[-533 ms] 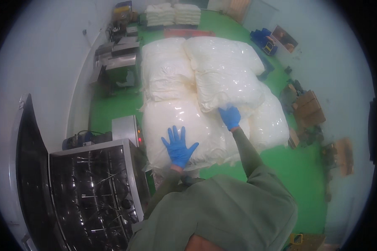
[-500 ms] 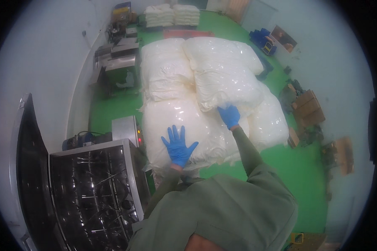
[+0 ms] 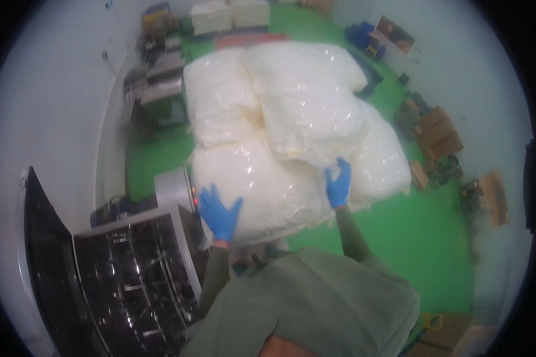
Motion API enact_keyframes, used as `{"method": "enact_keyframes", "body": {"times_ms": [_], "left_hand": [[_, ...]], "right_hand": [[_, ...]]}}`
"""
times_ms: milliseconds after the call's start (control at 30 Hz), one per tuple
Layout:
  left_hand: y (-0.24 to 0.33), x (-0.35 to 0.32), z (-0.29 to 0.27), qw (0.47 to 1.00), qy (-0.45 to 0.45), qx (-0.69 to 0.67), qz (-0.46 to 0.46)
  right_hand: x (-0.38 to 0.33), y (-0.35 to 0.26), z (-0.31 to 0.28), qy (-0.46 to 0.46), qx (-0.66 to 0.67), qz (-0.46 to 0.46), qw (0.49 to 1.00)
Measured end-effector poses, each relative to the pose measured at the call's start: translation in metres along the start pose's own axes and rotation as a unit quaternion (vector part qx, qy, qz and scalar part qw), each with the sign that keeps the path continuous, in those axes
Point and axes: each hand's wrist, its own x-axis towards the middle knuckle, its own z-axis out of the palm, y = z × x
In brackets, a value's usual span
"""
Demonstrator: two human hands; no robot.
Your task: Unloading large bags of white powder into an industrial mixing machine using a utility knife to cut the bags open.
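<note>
Large plump bags of white, shiny plastic lie stacked in front of me. On the left front side of the near bag (image 3: pixel 250 184), my left hand (image 3: pixel 220 215) in a blue glove rests with its fingers spread. My right hand (image 3: pixel 339 185), also gloved in blue, is by the right part of that bag, just below the near edge of the upper bag (image 3: pixel 312 113). Its thumb and fingers are apart and nothing shows between them. Motion blur hides whether the right fingertips touch the plastic.
At my left stands a steel machine (image 3: pixel 187 238) with its lid (image 3: pixel 50 262) raised and metal rods inside. A grey box (image 3: pixel 171 187) with small lights adjoins it. Cardboard boxes (image 3: pixel 438 132) line the right wall. More white sacks (image 3: pixel 211 18) are stacked far back on the green floor.
My right hand has come off the upper bag's near edge and moved down and right. My left hand has slid left along the near bag. The view has shifted slightly.
</note>
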Motion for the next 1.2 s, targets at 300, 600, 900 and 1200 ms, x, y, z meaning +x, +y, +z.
{"method": "enact_keyframes", "body": {"times_ms": [300, 600, 900, 1200], "left_hand": [[-0.061, 0.054, 0.033, 0.926, -0.061, -0.311, -0.203], [0.064, 0.013, 0.000, 0.992, -0.022, -0.103, 0.074], [0.092, 0.008, 0.014, 0.994, -0.036, -0.002, 0.105], [0.084, 0.006, 0.021, 0.993, 0.006, -0.007, 0.120]], "right_hand": [[-0.011, 0.126, 0.020, -0.087, -0.022, 0.336, 0.938], [0.144, 0.146, 0.011, 0.147, 0.021, 0.271, 0.951], [0.175, 0.223, 0.059, 0.056, 0.368, 0.373, 0.850], [0.084, 0.109, -0.006, -0.059, 0.122, 0.342, 0.930]]}}
